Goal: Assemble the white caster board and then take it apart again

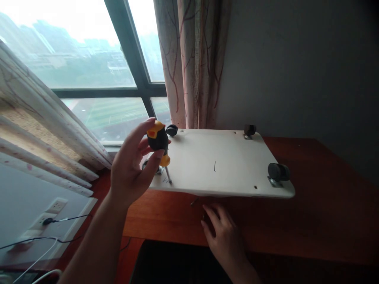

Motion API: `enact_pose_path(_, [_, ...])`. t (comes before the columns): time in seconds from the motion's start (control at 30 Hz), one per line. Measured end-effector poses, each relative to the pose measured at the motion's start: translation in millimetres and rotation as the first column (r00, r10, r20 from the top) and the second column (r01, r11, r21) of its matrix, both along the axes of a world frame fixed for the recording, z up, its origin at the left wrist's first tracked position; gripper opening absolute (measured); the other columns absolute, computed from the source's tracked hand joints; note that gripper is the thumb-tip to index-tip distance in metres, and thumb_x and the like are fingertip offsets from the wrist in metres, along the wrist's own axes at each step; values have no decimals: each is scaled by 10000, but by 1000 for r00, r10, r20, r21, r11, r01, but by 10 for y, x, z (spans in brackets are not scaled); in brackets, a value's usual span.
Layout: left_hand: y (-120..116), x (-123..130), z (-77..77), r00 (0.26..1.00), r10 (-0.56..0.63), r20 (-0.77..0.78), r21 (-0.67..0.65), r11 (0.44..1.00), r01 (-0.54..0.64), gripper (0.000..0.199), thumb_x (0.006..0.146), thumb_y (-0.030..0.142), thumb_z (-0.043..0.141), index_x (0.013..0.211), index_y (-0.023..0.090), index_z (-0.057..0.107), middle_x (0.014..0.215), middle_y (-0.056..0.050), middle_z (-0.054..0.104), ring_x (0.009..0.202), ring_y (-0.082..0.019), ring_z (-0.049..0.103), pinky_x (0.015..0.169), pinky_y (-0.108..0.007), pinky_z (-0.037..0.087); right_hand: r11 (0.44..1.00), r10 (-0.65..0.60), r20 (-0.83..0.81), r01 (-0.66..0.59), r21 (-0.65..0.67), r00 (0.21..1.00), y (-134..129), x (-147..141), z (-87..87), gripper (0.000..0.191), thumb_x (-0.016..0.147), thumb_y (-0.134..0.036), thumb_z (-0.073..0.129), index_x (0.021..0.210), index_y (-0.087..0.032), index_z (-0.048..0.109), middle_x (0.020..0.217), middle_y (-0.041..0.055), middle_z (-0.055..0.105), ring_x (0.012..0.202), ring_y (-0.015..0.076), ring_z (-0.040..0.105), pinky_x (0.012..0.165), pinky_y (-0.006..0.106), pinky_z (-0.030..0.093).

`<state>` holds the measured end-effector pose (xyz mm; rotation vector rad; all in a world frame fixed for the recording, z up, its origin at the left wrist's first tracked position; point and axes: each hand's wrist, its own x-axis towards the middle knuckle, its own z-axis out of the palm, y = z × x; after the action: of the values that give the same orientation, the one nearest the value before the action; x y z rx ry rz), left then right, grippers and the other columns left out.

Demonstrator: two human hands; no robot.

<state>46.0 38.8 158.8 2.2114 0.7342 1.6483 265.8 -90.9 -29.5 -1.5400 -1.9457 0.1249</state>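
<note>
My left hand (136, 165) is wrapped round the handle of a short screwdriver (157, 142) with a black and yellow grip. Its metal shaft points down, with the tip over the near left part of a white board (201, 157). Low over the front of the wooden table, my right hand (222, 228) has its thumb and fingers curled close together; a tiny dark thing seems to sit between the tips, too small to name. A small screw-like piece (194, 202) lies on the table just left of those fingertips.
Casters stand on the board's corners: near right (277, 172), far right (250, 130), far left (171, 130), and one partly behind my left hand. Dark holes show in the board. The reddish wooden table (319, 221) meets a window, curtains (198, 63) and a wall socket (44, 221) with cables.
</note>
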Motion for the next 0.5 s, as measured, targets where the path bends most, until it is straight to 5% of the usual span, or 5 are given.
enact_pose_path(0.3, [11, 14, -13, 997, 61, 37, -8, 998, -61, 623, 890, 175, 705, 1453, 350, 505, 1380, -66, 580, 1219, -274, 647, 916, -407, 651, 1000, 26, -30, -26, 1, 999, -40, 53, -80, 324, 966, -202, 554, 1275, -248, 638, 1116, 85, 690, 1000, 244, 686, 843, 388, 603])
enact_pose_path(0.5, [53, -28, 46, 960, 277, 37, 144, 949, -280, 744, 668, 195, 917, 1324, 318, 590, 1284, -27, 556, 1026, -168, 650, 803, -286, 659, 999, 31, -58, -30, 19, 998, -21, 62, -81, 293, 977, -203, 536, 1244, -236, 655, 1096, 84, 702, 979, 239, 689, 844, 388, 600])
